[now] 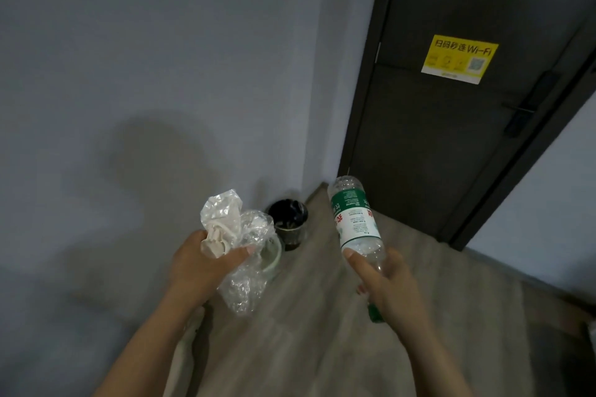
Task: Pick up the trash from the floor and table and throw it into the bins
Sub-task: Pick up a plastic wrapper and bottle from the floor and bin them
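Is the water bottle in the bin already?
No, the right hand holds the water bottle in the air, away from the black bin.

Crumpled clear plastic [240, 235] and green-labelled bottle [354, 219] held aloft, black bin [290, 219] beyond.

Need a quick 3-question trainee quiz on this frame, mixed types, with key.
1. Pick one: the right hand holds A) a can, B) a bottle, C) a mug.
2. True or false: the left hand is empty.
3. Fill in: the bin nearest the door is ____ in colour.

Key
1. B.
2. False: it grips crumpled plastic.
3. Black.
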`<state>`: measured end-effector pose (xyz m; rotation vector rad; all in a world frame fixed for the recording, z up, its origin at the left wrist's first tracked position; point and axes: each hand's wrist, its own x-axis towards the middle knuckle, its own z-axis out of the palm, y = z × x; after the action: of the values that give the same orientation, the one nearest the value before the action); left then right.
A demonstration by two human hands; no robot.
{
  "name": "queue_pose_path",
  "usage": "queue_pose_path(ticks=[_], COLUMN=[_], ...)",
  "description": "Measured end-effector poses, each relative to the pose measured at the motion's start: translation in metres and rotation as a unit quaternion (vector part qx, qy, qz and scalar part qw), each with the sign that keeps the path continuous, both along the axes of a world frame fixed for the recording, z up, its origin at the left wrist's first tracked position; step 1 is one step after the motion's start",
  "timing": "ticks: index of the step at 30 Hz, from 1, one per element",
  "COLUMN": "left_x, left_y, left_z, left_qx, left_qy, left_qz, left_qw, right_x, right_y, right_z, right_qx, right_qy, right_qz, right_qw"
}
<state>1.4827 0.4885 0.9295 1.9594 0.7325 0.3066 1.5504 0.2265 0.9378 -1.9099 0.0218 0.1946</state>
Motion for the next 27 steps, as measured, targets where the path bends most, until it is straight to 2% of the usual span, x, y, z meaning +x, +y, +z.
queue_pose_path(ticks=[8,20,27], left_x=[0.124,0.32,0.39], left_y=[0.028,0.119,0.142], left_z=[-0.025,-0.052,-0.068], left_qx=[0.009,-0.034,-0.033], left_qy=[0.022,0.053,0.094], left_qz=[-0.006,0.02,0.039], left_qw=[1.0,0.998,0.994], right_x=[0.118,0.328,0.416], right_y=[0.027,0.119,0.149], right_z=[-0.027,-0.049,-0.067], right_qx=[-0.02,-0.115,-0.135], right_qy=[0.016,0.059,0.077], right_qz=[0.021,0.058,0.088], right_qw=[0.999,0.99,0.984])
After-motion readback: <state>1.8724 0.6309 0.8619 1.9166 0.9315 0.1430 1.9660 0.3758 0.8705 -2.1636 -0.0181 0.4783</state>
